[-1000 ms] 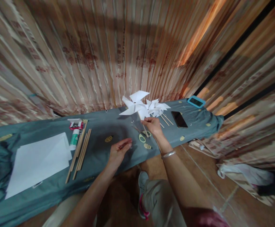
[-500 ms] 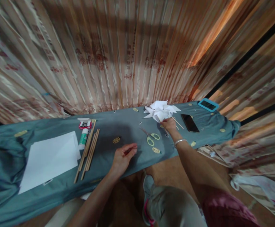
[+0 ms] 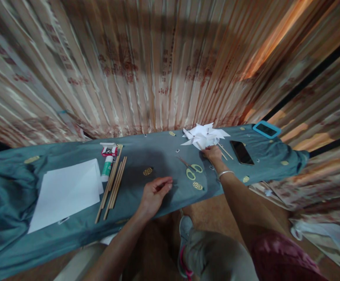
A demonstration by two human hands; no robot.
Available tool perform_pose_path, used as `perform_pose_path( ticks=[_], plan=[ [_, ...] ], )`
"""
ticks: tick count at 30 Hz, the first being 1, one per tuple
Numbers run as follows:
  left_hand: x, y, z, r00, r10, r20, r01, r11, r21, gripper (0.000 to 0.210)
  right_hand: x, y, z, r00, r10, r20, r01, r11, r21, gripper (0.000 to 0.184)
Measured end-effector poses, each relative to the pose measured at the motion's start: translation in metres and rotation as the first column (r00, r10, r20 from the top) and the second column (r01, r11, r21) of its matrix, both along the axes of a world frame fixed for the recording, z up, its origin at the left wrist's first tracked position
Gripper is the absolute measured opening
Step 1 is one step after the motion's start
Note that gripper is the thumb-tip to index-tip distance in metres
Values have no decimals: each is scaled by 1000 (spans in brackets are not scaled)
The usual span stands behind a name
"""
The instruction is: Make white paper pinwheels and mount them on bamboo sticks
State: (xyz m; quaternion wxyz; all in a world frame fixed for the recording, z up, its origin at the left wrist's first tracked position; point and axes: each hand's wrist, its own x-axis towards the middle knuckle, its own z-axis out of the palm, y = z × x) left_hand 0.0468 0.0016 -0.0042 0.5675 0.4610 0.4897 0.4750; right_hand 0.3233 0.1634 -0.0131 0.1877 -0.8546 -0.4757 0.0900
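Note:
White paper pinwheels (image 3: pixel 206 134) lie overlapping near the back edge of the cloth-covered table, with thin sticks (image 3: pixel 226 151) showing at their right. My right hand (image 3: pixel 213 154) is closed at their front edge, pinching a pinwheel near its stick; the fingers hide most of the grip. My left hand (image 3: pixel 155 195) hovers over the front of the table, fingers loosely curled, a small gap between thumb and forefinger, nothing seen in it. Between the hands lie scissors (image 3: pixel 192 171) with yellow-green handles, blades pointing away to the left.
At left are white paper sheets (image 3: pixel 67 195), several wooden sticks (image 3: pixel 115 187), a glue stick (image 3: pixel 107 168) and a small red-and-white box (image 3: pixel 109 150) of metal bits. A black phone (image 3: pixel 242 152) and a blue-framed device (image 3: pixel 266 130) lie at right. A curtain (image 3: pixel 146 78) hangs behind.
The view has shifted slightly, so the table things appear a little farther right. My right hand stays at the pinwheels, and they lie almost as before. My left hand has hardly moved.

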Motion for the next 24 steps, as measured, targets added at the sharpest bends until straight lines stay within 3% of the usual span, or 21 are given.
perform_pose_path(
  ticks=[5,11,17,24],
  plan=[
    [-1,-1,-1,1000,2,7,-3,1000,11,29,-1,-12,4,1000,13,0,-13,998,60,25],
    [-6,-7,-4,1000,0,-11,1,998,58,23,-24,-42,8,996,94,-3,-91,969,231,39],
    [-19,-9,-6,997,44,-64,-36,992,121,22,-100,-66,-2,930,348,-121,-293,897,330,35],
    [-43,-14,-4,988,103,-118,-81,980,182,19,-192,-105,-16,726,655,-208,-554,737,387,26]
  ],
)
